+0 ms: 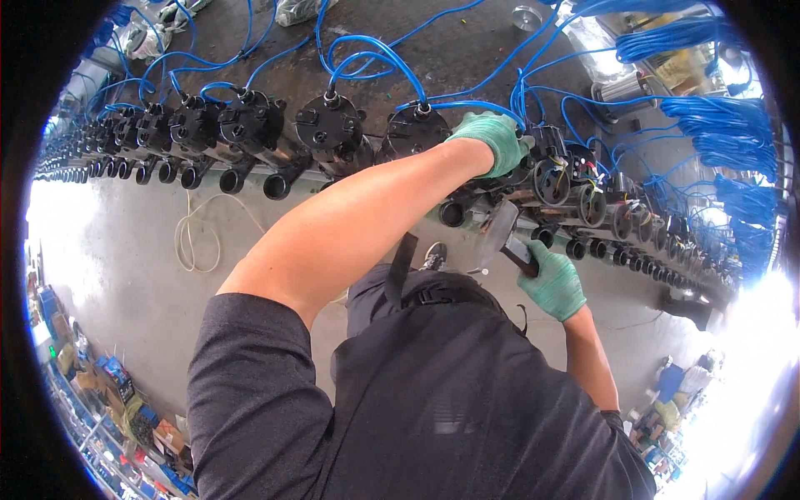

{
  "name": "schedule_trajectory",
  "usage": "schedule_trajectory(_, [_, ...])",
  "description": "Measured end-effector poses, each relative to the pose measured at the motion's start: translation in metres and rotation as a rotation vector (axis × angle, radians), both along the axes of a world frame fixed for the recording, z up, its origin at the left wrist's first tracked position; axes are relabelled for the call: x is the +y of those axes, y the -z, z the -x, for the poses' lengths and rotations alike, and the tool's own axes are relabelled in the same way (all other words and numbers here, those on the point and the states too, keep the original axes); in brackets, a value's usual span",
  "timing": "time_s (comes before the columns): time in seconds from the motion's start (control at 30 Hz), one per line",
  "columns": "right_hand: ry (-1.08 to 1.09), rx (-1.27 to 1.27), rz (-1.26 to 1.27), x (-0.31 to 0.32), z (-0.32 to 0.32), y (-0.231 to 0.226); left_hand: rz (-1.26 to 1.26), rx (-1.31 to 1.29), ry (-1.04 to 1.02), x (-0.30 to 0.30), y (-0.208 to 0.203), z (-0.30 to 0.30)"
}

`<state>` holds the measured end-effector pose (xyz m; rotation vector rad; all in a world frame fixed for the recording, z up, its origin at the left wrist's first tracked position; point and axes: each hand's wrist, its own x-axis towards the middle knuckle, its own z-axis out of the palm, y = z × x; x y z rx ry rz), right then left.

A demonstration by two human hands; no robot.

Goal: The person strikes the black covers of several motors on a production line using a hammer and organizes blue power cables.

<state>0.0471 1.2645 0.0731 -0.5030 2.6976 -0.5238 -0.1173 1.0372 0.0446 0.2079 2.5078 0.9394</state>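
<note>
Your left hand (493, 140), in a green knit glove, clasps a black cylindrical pump (546, 171) at the bench edge (275, 173); your right hand (552, 283) grips a dark-handled tool (510, 242) with a blurred metal head.

I'm seeing bright daylight, blown out white at the right and left rims; straight lines bow hard near the black fisheye border, and the grey metal hand tool (498, 235) blurs.

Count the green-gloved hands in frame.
2. The left hand rests on top of a black pump unit in the row; the right hand grips a dark-handled tool just below it. No other hands show.
</note>
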Motion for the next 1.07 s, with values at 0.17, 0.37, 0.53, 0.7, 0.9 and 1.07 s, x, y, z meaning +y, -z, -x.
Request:
schedule_trajectory(0.17, [-0.008,-0.054,-0.063,0.0,0.004,0.0,-0.009,-0.001,-0.063,0.0,-0.001,-0.002])
schedule_trajectory(0.37, [0.041,-0.127,0.193,0.001,-0.003,-0.016,-0.017,-0.004,-0.062,0.002,-0.003,-0.004])
schedule_trajectory(0.53, [0.368,-0.121,0.514,-0.004,0.001,-0.049,-0.015,-0.004,-0.054,-0.001,-0.02,-0.01])
schedule_trajectory(0.7, [0.399,-0.048,0.387,-0.025,0.029,-0.069,-0.032,0.004,-0.067,-0.004,-0.014,-0.01])
schedule_trajectory(0.9, [0.409,-0.299,0.235,-0.019,0.044,-0.066,-0.039,0.064,-0.044,0.0,-0.009,-0.011])
schedule_trajectory(1.07, [0.36,-0.32,0.313,-0.024,0.052,-0.073,-0.379,0.236,-0.285,-0.003,0.008,-0.028])
